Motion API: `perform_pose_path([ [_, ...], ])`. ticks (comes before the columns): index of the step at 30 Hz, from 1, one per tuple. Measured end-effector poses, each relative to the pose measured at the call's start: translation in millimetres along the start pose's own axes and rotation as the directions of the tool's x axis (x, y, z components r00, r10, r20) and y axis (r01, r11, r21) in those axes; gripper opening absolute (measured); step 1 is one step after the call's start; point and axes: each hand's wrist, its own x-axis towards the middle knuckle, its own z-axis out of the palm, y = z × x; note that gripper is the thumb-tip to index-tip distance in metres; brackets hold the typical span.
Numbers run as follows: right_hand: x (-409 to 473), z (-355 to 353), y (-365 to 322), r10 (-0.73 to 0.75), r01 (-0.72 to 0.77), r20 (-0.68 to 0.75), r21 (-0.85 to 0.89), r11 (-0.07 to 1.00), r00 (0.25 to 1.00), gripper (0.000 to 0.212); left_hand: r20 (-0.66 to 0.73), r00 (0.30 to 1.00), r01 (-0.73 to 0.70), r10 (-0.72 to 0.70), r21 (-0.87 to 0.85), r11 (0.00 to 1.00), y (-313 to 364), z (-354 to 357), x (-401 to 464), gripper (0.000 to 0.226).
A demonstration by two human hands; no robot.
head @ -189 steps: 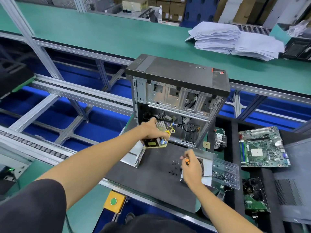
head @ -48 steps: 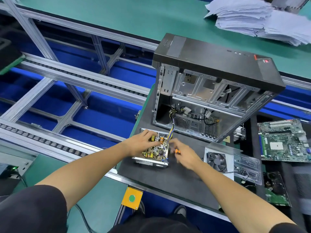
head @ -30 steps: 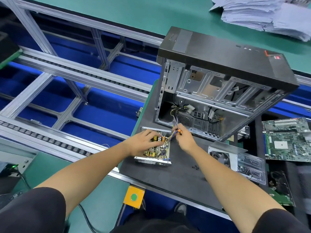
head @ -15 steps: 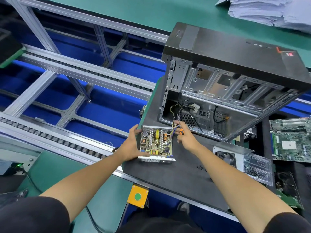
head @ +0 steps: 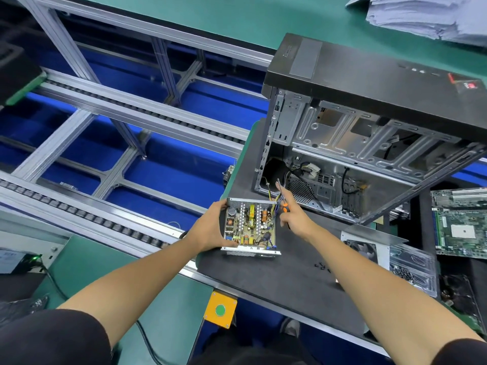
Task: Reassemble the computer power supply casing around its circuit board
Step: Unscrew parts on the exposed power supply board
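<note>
Right behind the hands stands an open computer tower (head: 369,143) on the dark desk (head: 276,275), and its wires (head: 274,200) run down to the power supply circuit board (head: 250,223). The board sits in its metal tray (head: 250,251) near the desk's left edge. The left hand (head: 210,227) grips the tray's left side. The right hand (head: 292,216) is curled around an orange screwdriver (head: 283,198). A fan cover (head: 365,248), loose screws (head: 322,266) and a motherboard (head: 461,230) lie to the right. Half a second ago the view was almost the same.
</note>
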Motion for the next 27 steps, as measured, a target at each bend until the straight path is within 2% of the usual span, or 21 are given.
perform_pose_path([
  [3, 4.5, 5.1, -1.5, 0.02, -0.021, 0.043, 0.017, 1.0, 0.999, 0.105, 0.0, 1.0, 0.013, -0.013, 0.018, 1.0, -1.4, 1.0, -2.4, 0.132],
  [6, 6.7, 9.4, -0.7, 0.054, -0.052, 0.043, -0.045, 0.998, 0.998, 0.102, 0.021, 1.0, -0.013, 0.012, 0.015, 1.0, -2.8, -1.0, -2.8, 0.126],
  [10, 9.1, 6.3, 4.6, 0.084, -0.083, 0.004, -0.112, 0.99, 0.996, 0.094, 0.127, 0.99, -0.067, 0.066, 0.001, 0.998, -7.4, -15.3, 4.5, 0.127],
  [14, 9.3, 2.7, 5.9, 0.074, -0.073, 0.005, -0.106, 0.992, 0.997, 0.091, 0.21, 0.974, -0.084, 0.083, -0.001, 0.996, -11.2, -30.5, 14.5, 0.123],
  [19, 7.5, -0.6, 13.0, 0.054, -0.054, -0.001, -0.08, 0.995, 0.999, 0.089, 0.124, 0.991, -0.07, 0.053, 0.136, 0.988, -2.3, -24.9, 20.4, 0.112],
  [23, 1.9, -10.5, 21.2, 0.059, -0.061, -0.031, -0.079, 0.995, 0.998, 0.088, 0.125, 0.988, -0.121, 0.094, 0.226, 0.967, 4.2, -18.4, 27.9, 0.118],
  [27, -6.2, -24.1, 25.8, 0.058, -0.063, -0.053, -0.115, 0.991, 0.997, 0.091, 0.137, 0.984, -0.145, 0.117, 0.215, 0.966, 13.3, -8.8, 35.4, 0.123],
])
